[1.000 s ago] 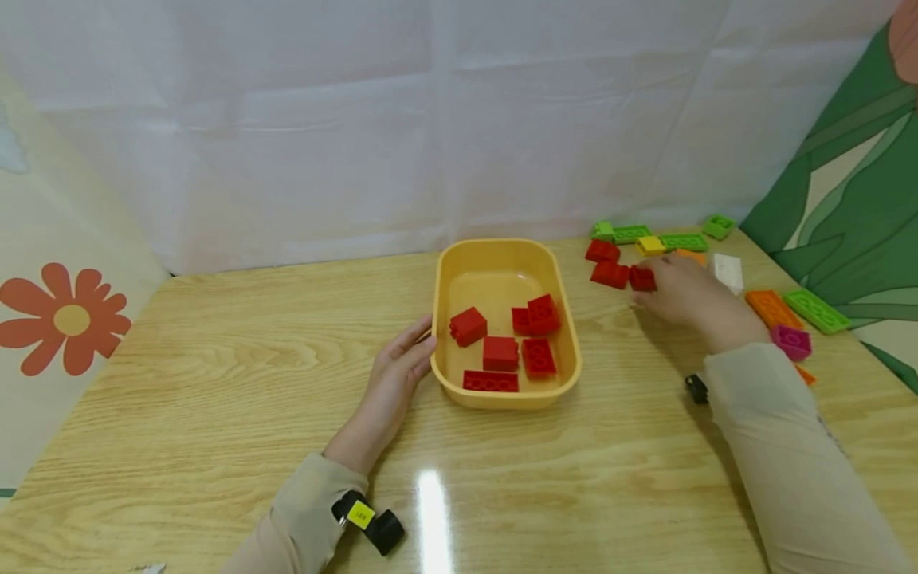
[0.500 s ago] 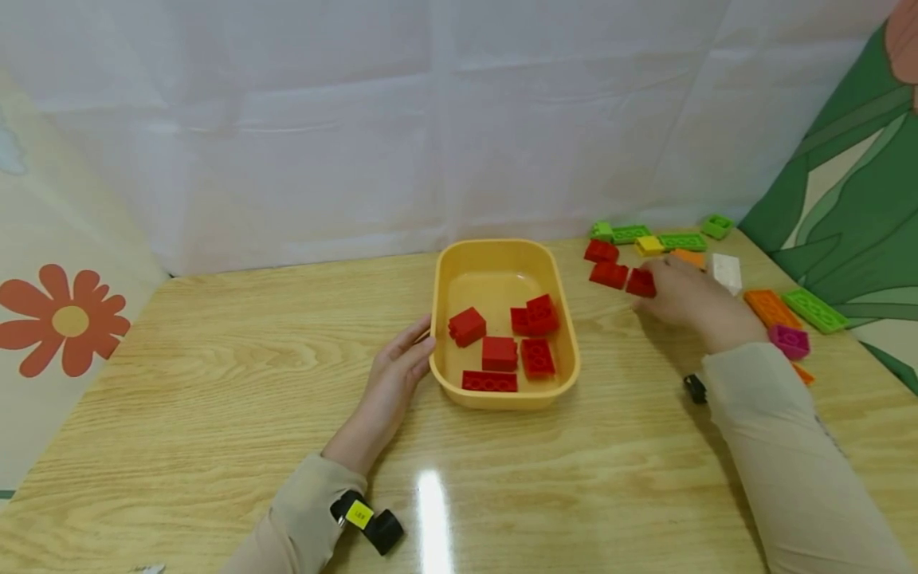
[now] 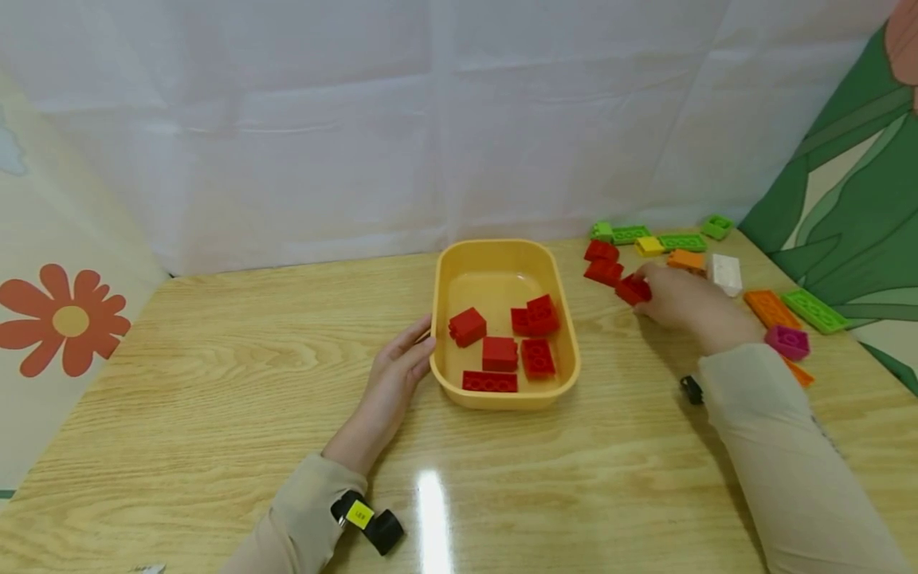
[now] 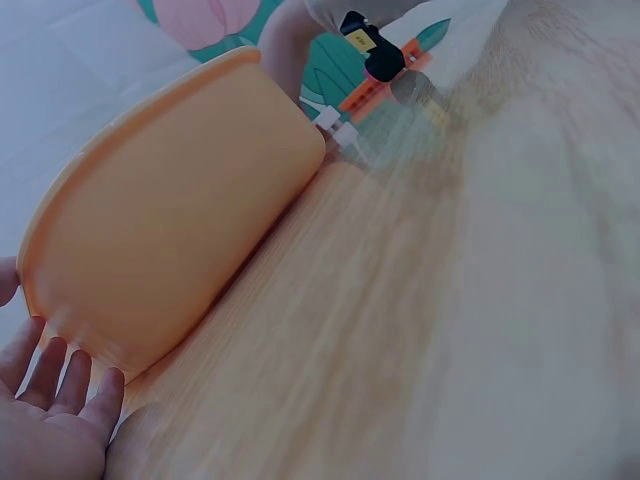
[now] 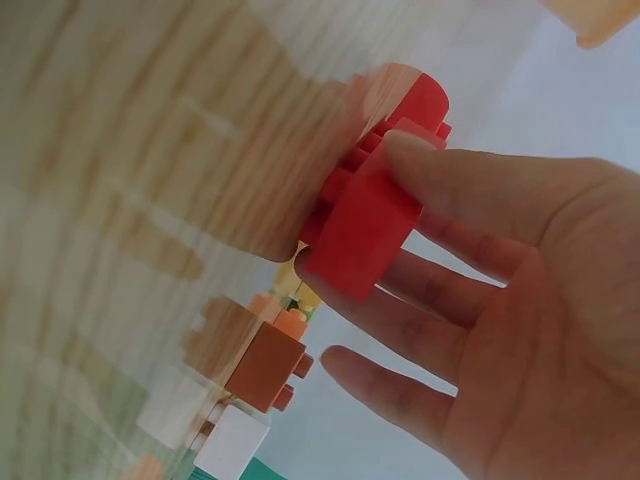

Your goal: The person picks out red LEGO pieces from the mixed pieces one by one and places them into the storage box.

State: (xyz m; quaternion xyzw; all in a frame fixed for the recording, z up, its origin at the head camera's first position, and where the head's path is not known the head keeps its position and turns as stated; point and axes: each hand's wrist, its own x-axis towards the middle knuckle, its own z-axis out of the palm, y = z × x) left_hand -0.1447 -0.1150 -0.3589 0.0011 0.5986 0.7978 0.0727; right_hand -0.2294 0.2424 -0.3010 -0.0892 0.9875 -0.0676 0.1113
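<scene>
A yellow plastic bin holds several red toy bricks. My left hand rests against the bin's left outer wall, its extended fingers touching the wall in the left wrist view. Right of the bin, my right hand pinches a red brick between thumb and fingers, as the right wrist view shows with its red brick. Part of that brick is covered by the fingertips in the head view. Just left of it lie two more red bricks, one nearer and one farther back.
Around the right hand lie green plates, a yellow brick, an orange brick, a white brick, an orange plate and a magenta brick. A white cloth hangs behind the wooden table.
My right hand has shifted slightly left and toward me with the red brick, away from the orange brick. A neighbouring red brick has moved slightly left. The left hand and bin stay put.
</scene>
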